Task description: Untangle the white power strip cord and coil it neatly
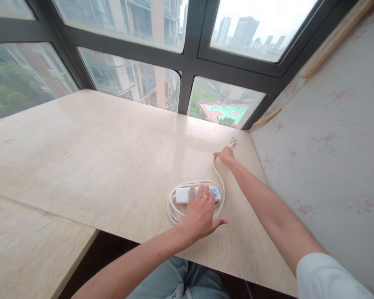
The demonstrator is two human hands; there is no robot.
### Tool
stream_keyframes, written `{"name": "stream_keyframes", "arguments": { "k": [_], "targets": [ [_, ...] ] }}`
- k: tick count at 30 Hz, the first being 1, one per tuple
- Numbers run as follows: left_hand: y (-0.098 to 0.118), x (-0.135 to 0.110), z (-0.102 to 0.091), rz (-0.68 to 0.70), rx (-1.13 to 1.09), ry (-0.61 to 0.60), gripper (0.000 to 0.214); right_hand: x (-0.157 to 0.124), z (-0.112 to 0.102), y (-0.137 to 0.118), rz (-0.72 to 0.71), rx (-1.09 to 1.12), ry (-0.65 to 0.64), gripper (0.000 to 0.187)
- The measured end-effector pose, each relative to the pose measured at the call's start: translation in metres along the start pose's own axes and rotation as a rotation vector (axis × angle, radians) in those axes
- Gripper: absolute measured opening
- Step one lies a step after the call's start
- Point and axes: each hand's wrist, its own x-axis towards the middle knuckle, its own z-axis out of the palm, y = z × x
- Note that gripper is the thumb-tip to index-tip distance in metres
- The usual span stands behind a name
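Note:
A white power strip with blue sockets lies on the beige marble sill, its white cable looped around it. My left hand rests flat on the strip, fingers stretched out, a ring on one finger. My right hand reaches farther back and is closed on the cable near its plug, which lies by the window corner.
Large dark-framed windows run along the far edge of the sill. A floral papered wall stands on the right. A lower marble ledge sits at the left front. My knees in jeans show below the sill's front edge.

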Motion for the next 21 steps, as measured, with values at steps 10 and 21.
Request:
{"name": "stream_keyframes", "arguments": {
  "k": [10, 21],
  "targets": [
    [-0.013, -0.011, 0.017, 0.128, 0.034, -0.018, 0.090, -0.006, 0.018, -0.036, -0.358, 0.218, -0.316, 0.029],
    [-0.017, -0.008, 0.012, 0.166, 0.037, -0.026, 0.090, -0.059, 0.048, -0.080, -0.684, 0.397, -0.833, 0.038]
  ]
}}
